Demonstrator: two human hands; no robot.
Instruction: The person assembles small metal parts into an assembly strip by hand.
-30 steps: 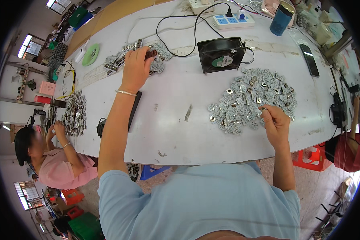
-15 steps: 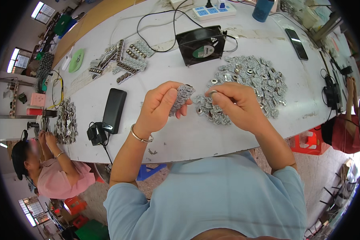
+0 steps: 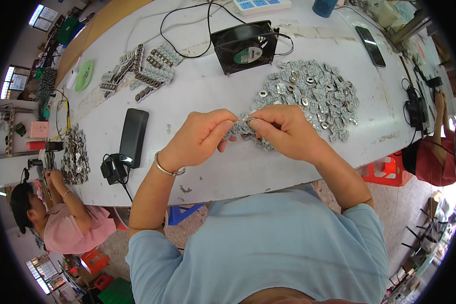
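A short strip of small grey metal parts (image 3: 236, 130) is gripped in my left hand (image 3: 195, 141), between thumb and curled fingers. My right hand (image 3: 291, 133) meets it at the strip's right end, thumb and forefinger pinched on a small metal part there. Most of that part is hidden by the fingertips. Both hands are above the table, close together. Behind and right of them spreads a heap of loose grey metal pieces (image 3: 316, 96), some with shiny round centres. Several assembled strips (image 3: 149, 76) lie at the far left of my hands.
A black fan (image 3: 244, 48) stands beyond my hands, its cable looping left. A black oblong box (image 3: 134, 137) and adapter (image 3: 113, 169) lie left. A phone (image 3: 371, 46), power strip (image 3: 261, 5) and green dish (image 3: 84, 76) lie farther off. A person in pink (image 3: 78, 225) works beside another heap (image 3: 76, 154).
My hands have come together: the right one moved left with its small round part to the strip's end. The strip has tilted flatter. The whole view has shifted slightly.
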